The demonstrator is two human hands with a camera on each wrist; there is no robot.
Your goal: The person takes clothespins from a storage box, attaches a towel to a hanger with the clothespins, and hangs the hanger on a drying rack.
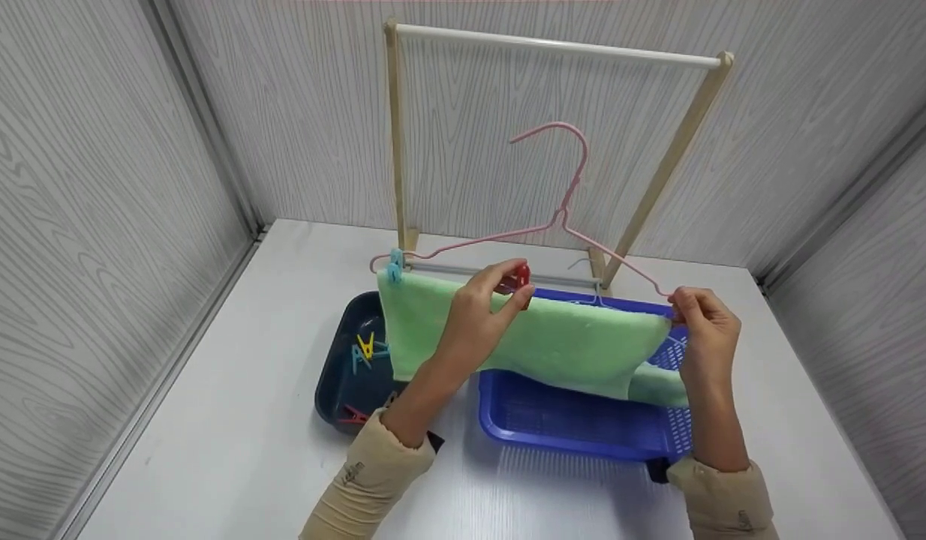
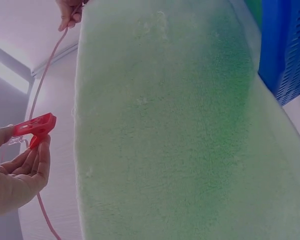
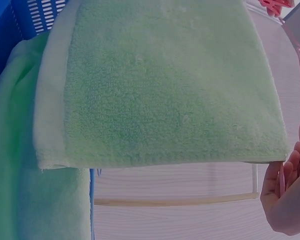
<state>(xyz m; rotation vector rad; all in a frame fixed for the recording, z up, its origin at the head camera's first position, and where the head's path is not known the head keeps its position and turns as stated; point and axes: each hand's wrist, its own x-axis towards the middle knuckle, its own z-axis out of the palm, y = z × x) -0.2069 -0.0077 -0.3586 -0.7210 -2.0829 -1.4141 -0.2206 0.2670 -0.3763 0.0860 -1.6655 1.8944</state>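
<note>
A pale green towel (image 1: 575, 345) hangs folded over the lower bar of a pink clothes hanger (image 1: 487, 238). At its left end a light blue clothespin (image 1: 395, 267) clips towel and hanger together. In front of the towel's upper edge, my left hand (image 1: 474, 315) pinches a red clothespin (image 1: 523, 279) between thumb and fingers; the left wrist view shows this red clothespin (image 2: 37, 125) beside the hanger. My right hand (image 1: 708, 330) grips the hanger's right end at the towel's upper corner, as the right wrist view also shows; part of that corner is hidden behind the fingers.
A blue basket (image 1: 575, 446) with another green cloth (image 1: 658, 386) and a second hanger (image 1: 599, 294) stands below. To its left, a dark tray (image 1: 324, 390) contains several clothespins (image 1: 365, 345). A wooden rack with a white rod (image 1: 560, 45) rises behind.
</note>
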